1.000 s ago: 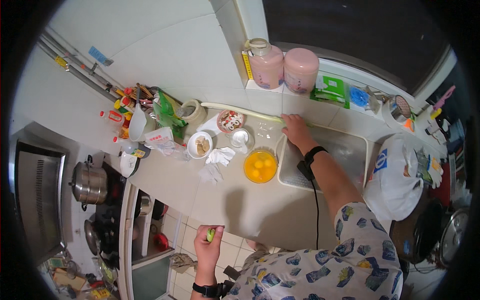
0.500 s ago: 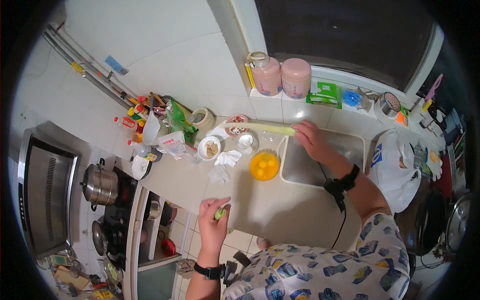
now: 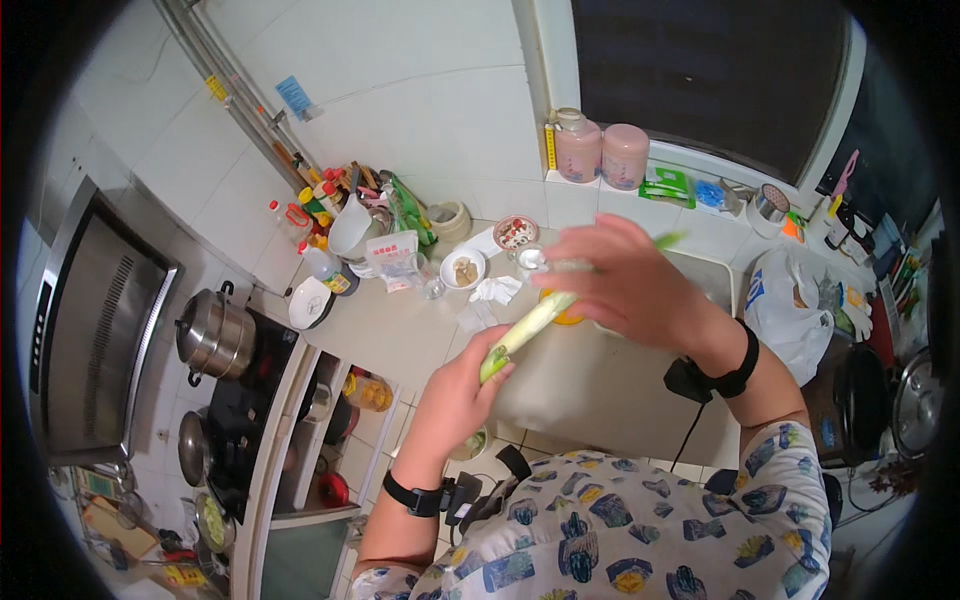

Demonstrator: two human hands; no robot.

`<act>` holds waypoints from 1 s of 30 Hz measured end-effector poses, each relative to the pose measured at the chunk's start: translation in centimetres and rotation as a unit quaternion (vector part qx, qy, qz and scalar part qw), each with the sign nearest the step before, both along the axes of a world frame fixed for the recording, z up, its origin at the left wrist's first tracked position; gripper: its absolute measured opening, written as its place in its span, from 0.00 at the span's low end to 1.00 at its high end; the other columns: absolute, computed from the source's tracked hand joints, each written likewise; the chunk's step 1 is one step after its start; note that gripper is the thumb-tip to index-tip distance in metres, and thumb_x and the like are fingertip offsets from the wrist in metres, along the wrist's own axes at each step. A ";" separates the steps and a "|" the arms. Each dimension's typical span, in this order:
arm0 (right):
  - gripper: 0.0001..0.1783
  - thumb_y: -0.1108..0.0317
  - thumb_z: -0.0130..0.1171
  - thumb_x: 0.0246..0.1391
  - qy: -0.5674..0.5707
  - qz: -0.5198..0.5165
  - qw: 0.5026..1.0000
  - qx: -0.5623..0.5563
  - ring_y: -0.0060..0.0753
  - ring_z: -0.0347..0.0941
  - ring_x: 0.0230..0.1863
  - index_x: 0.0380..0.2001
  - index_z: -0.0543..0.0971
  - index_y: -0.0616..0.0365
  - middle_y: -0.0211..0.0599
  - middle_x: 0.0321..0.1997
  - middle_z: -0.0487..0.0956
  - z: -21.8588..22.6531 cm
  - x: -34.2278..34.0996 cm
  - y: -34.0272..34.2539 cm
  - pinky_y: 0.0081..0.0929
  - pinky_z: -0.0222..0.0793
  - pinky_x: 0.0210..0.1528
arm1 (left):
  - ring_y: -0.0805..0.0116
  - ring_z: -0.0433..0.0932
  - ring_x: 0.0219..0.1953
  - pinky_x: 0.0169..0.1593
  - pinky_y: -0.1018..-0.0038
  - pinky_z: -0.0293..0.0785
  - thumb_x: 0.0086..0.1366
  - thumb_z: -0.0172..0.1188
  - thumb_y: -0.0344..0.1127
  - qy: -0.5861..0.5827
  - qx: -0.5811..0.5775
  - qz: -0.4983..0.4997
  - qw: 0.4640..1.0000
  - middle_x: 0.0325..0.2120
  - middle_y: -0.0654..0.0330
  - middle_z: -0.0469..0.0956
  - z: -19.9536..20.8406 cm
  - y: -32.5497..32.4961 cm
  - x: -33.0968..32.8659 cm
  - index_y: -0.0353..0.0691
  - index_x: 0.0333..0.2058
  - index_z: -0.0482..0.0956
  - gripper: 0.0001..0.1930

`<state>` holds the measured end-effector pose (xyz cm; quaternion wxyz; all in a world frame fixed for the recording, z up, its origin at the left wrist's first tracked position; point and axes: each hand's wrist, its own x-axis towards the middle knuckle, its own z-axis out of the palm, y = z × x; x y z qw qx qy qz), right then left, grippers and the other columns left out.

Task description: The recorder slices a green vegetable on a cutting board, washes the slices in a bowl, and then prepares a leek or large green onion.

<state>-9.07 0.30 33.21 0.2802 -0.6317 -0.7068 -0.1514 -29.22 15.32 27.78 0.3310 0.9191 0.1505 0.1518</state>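
My left hand (image 3: pixel 462 388) is closed around the lower end of a green onion (image 3: pixel 536 320), which slants up to the right over the counter. My right hand (image 3: pixel 635 275) is over its upper part, blurred, with fingers stretched out and thumb apart; a green tip shows beyond it. A pale strip by these fingers is too smeared to make out. Beneath, the bowl of egg yolks (image 3: pixel 571 317) is mostly hidden. Behind stand a white bowl with pale pieces (image 3: pixel 463 269), a small glass bowl (image 3: pixel 529 260) and a patterned bowl with chopped pieces (image 3: pixel 516 233).
Crumpled white paper (image 3: pixel 496 290) lies on the counter (image 3: pixel 560 385). The sink (image 3: pixel 722 275) is partly covered by my right arm. Bottles (image 3: pixel 325 265) crowd the left corner, near a steamer pot (image 3: pixel 215 335) on the stove. A white plastic bag (image 3: pixel 785 310) stands at right.
The hands have come together. My right hand has moved nearer with the onion, whose lower end is now in my left hand. My left hand rose to the right. The view has shifted.
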 end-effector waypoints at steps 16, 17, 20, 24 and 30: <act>0.11 0.67 0.62 0.48 0.449 0.094 0.854 -0.245 0.23 0.72 0.30 0.36 0.79 0.57 0.32 0.28 0.75 -1.4 -6.5 4.9 0.20 0.67 0.33 | 0.55 0.73 0.31 0.35 0.65 0.68 0.47 0.56 0.22 -0.080 0.184 -0.006 0.980 0.28 0.57 0.74 4.0 4.1 -7.9 0.48 0.41 0.77 0.20; 0.11 0.67 0.62 0.48 0.450 0.096 0.854 -0.244 0.23 0.72 0.30 0.36 0.79 0.57 0.32 0.28 0.75 -1.3 -6.8 5.1 0.20 0.67 0.33 | 0.55 0.73 0.31 0.35 0.65 0.68 0.47 0.56 0.22 -0.079 0.187 -0.004 0.979 0.28 0.57 0.74 4.2 4.2 -8.3 0.48 0.41 0.77 0.20; 0.09 0.68 0.61 0.48 0.417 0.075 0.865 -0.268 0.23 0.72 0.30 0.34 0.79 0.58 0.33 0.27 0.75 -1.3 -7.7 5.6 0.21 0.67 0.33 | 0.56 0.73 0.32 0.35 0.64 0.67 0.46 0.56 0.22 -0.073 0.212 0.000 0.974 0.27 0.59 0.74 4.5 4.2 -9.2 0.48 0.41 0.78 0.21; 0.06 0.70 0.60 0.49 0.302 0.081 0.938 -0.149 0.28 0.72 0.32 0.32 0.79 0.58 0.32 0.30 0.76 -1.8 -9.1 5.6 0.23 0.67 0.34 | 0.57 0.73 0.33 0.37 0.64 0.66 0.46 0.56 0.22 -0.067 0.210 0.003 0.975 0.26 0.59 0.74 4.8 4.4 -9.7 0.49 0.41 0.78 0.21; 0.06 0.70 0.59 0.49 0.276 0.107 0.951 -0.089 0.31 0.71 0.30 0.31 0.78 0.58 0.35 0.29 0.76 -1.9 -10.1 6.0 0.26 0.66 0.32 | 0.59 0.73 0.32 0.37 0.67 0.65 0.44 0.56 0.21 -0.073 0.212 -0.004 0.974 0.26 0.61 0.74 4.6 4.6 -9.8 0.50 0.41 0.78 0.22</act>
